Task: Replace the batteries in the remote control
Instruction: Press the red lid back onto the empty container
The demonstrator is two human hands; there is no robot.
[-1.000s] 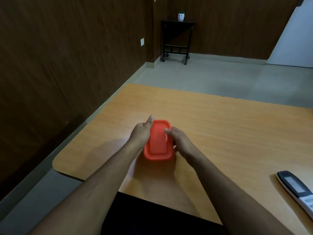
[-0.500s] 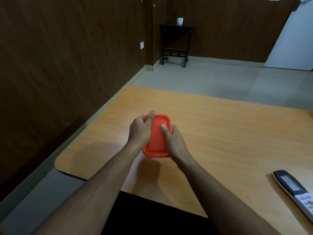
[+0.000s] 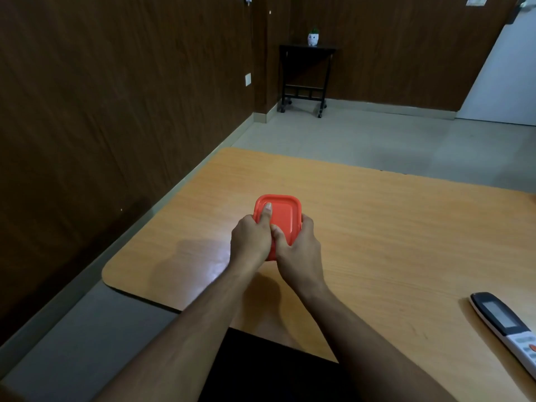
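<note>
Hands: my left hand and right hand both clasp the orange lidded box, thumbs on top.
Remote control: well off to my right hand's side, untouched, long axis running away-left to near-right; right hand nearer.

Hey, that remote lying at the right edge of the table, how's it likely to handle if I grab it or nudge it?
The remote control looks like a rigid, long plastic bar, so it probably stays stiff and feels light. Lying flat on the wooden table, it should slide rather than roll. Its smooth casing may be a little slippery, and the screen end is likely the more fragile part.
</note>
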